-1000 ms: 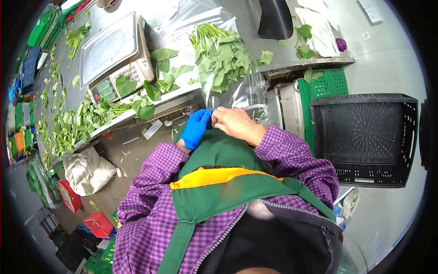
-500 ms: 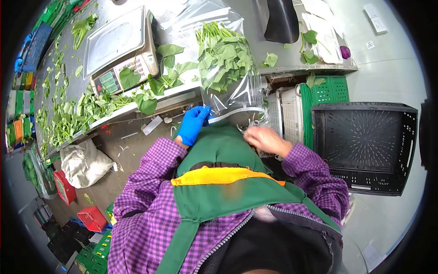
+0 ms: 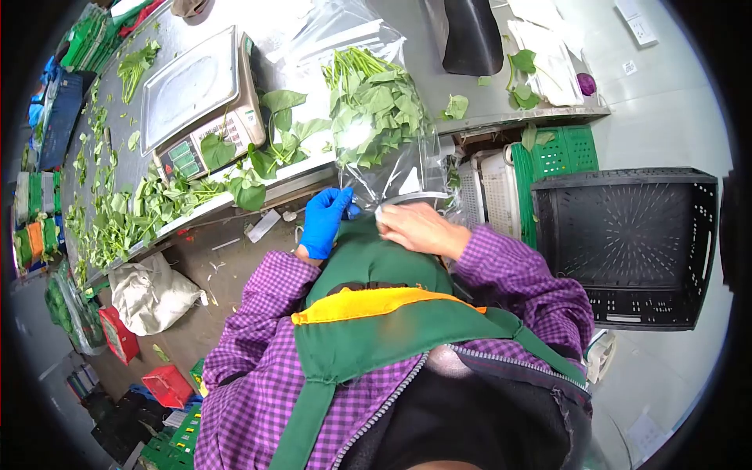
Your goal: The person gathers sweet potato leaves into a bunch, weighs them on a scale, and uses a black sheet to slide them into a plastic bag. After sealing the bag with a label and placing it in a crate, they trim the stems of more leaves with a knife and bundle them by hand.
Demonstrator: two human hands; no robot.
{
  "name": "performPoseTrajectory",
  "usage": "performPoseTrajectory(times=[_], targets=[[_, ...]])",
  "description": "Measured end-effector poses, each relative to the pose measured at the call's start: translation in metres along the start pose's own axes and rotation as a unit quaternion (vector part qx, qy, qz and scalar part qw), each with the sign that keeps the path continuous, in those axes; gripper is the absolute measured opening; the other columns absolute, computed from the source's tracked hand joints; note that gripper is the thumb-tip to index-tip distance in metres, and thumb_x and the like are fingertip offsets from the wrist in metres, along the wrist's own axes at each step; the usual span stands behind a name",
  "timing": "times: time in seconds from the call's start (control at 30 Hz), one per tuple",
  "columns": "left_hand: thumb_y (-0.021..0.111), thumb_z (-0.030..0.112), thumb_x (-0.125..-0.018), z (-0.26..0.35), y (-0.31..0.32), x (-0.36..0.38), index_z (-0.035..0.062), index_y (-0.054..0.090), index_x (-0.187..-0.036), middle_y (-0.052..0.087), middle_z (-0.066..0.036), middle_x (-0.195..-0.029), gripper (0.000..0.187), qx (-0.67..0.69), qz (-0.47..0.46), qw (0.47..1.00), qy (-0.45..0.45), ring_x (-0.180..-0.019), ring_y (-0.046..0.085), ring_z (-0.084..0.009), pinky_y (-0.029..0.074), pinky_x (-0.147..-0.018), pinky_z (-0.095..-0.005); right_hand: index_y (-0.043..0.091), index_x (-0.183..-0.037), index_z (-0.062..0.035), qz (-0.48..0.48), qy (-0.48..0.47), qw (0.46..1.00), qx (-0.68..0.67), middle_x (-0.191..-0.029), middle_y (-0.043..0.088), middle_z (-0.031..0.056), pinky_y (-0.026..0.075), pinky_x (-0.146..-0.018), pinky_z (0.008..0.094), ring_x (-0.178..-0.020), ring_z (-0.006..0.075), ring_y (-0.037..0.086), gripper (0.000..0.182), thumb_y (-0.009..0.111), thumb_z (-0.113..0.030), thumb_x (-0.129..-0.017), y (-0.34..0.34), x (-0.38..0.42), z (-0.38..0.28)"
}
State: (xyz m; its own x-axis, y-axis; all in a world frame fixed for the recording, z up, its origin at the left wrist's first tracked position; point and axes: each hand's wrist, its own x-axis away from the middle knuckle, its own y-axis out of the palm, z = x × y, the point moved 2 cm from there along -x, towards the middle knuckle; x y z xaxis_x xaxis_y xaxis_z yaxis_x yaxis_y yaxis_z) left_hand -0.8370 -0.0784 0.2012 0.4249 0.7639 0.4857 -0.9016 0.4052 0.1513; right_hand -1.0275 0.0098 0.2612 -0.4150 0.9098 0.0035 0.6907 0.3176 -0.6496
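A clear plastic bag [image 3: 374,174] of leafy greens [image 3: 376,110] lies over the table's front edge, stems pointing away from me and its near end hanging toward my apron. At that end, my left hand [image 3: 325,225], in a blue glove, pinches the left side of the bag. My bare right hand [image 3: 423,229] has its fingers closed on the bag's gathered near edge, where a bit of white shows at the fingertips. The two hands are a short way apart, with drawn-in plastic between them.
A weighing scale [image 3: 200,106] stands left of the bag, loose greens [image 3: 129,207] strewn around it. To the right are a black crate [image 3: 627,235], a green crate [image 3: 576,149] and white baskets [image 3: 499,188]. A white sack [image 3: 153,290] lies on the floor at left.
My right hand has moved left and up onto the bag's near edge, close to my left hand. The bag's mouth, earlier spread wide, is now drawn together.
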Motion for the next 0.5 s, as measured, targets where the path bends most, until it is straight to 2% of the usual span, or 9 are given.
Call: performPoseTrajectory(times=[0.07,0.1,0.13,0.17,0.23,0.33,0.37,0.4,0.5], targets=[[0.061,0.024,-0.092,0.004,-0.002,0.005,0.0039,0.065,-0.089,0.064,-0.002,-0.077,0.021,-0.012,-0.037,0.998,-0.043,-0.067,0.059,-0.0101,0.048,-0.064,-0.0228,0.051,-0.089,-0.0072,-0.007,0.050,0.996,0.068,-0.086,0.055,0.0092,0.048,-0.061,0.0417,-0.077,0.0310,0.060,0.016,0.063,-0.012,-0.080,0.000,0.049,0.020],[0.061,0.024,-0.092,0.005,-0.005,0.004,0.0039,0.065,-0.089,0.064,-0.002,-0.077,0.021,-0.012,-0.039,0.998,-0.040,-0.067,0.059,-0.0101,0.048,-0.064,-0.0228,0.050,-0.091,-0.0053,-0.084,0.101,0.979,0.157,-0.082,0.056,0.0109,0.049,-0.061,0.0409,-0.077,0.0318,0.060,0.017,0.062,-0.011,-0.079,0.017,0.086,0.044],[0.061,0.024,-0.092,0.004,-0.010,0.003,0.0036,0.065,-0.091,0.064,-0.003,-0.078,0.021,-0.020,-0.043,0.998,-0.052,-0.068,0.059,-0.0104,0.048,-0.064,-0.0230,0.056,-0.092,-0.0006,-0.117,0.120,0.982,0.090,-0.081,0.060,0.0140,0.050,-0.062,0.0398,-0.077,0.0314,0.063,0.018,0.061,-0.011,-0.079,0.022,0.131,0.051],[0.061,0.025,-0.092,0.002,-0.014,0.002,0.0032,0.066,-0.094,0.065,-0.003,-0.079,0.022,-0.029,-0.048,0.996,-0.064,-0.069,0.060,-0.0107,0.048,-0.064,-0.0233,0.061,-0.092,0.0054,-0.353,0.102,0.903,0.221,-0.079,0.063,0.0169,0.051,-0.067,0.0425,-0.077,0.0313,0.064,0.023,0.061,-0.012,-0.077,0.053,0.183,0.067],[0.061,0.024,-0.092,0.003,-0.025,0.001,0.0027,0.065,-0.098,0.065,-0.003,-0.081,0.022,-0.020,-0.008,0.999,-0.038,-0.070,0.060,-0.0106,0.048,-0.065,-0.0236,0.064,-0.077,-0.0031,-0.577,0.264,0.773,-0.008,-0.078,0.062,0.0167,0.049,-0.072,0.0451,-0.074,0.0331,0.063,0.010,0.059,-0.011,-0.073,0.043,0.216,0.058],[0.067,0.017,-0.087,-0.010,-0.039,-0.014,0.0027,0.064,-0.106,0.065,-0.005,-0.093,0.024,-0.049,0.060,0.996,0.047,-0.080,0.062,-0.0156,0.050,-0.070,-0.0280,0.056,-0.108,-0.0049,-0.104,0.281,0.950,0.089,-0.099,0.059,0.0188,0.049,-0.075,0.0464,-0.090,0.0373,0.061,0.028,0.058,-0.012,-0.080,0.012,0.171,0.104],[0.069,0.012,-0.082,0.012,-0.028,-0.011,0.0037,0.063,-0.109,0.064,-0.007,-0.099,0.029,-0.237,0.097,0.943,0.215,-0.085,0.062,-0.0211,0.050,-0.073,-0.0332,0.048,-0.118,-0.0088,0.062,0.250,0.958,0.125,-0.107,0.054,0.0172,0.050,-0.076,0.0450,-0.093,0.0374,0.059,0.040,0.060,-0.008,-0.080,-0.010,0.140,0.106],[0.072,0.007,-0.077,0.030,-0.017,-0.007,0.0046,0.062,-0.112,0.063,-0.010,-0.104,0.036,-0.407,0.128,0.824,0.372,-0.090,0.062,-0.0267,0.051,-0.076,-0.0383,0.045,-0.123,-0.0120,0.187,0.202,0.948,0.162,-0.114,0.052,0.0147,0.051,-0.077,0.0427,-0.092,0.0353,0.060,0.050,0.064,-0.005,-0.078,-0.038,0.100,0.092],[0.073,0.005,-0.069,0.035,-0.013,-0.018,0.0111,0.063,-0.113,0.060,-0.009,-0.107,0.046,-0.482,0.048,0.751,0.448,-0.097,0.058,-0.0315,0.049,-0.081,-0.0410,0.049,-0.120,-0.0121,0.257,0.134,0.933,0.214,-0.120,0.051,0.0116,0.052,-0.077,0.0402,-0.092,0.0329,0.060,0.047,0.066,-0.005,-0.077,-0.059,0.039,0.102]])
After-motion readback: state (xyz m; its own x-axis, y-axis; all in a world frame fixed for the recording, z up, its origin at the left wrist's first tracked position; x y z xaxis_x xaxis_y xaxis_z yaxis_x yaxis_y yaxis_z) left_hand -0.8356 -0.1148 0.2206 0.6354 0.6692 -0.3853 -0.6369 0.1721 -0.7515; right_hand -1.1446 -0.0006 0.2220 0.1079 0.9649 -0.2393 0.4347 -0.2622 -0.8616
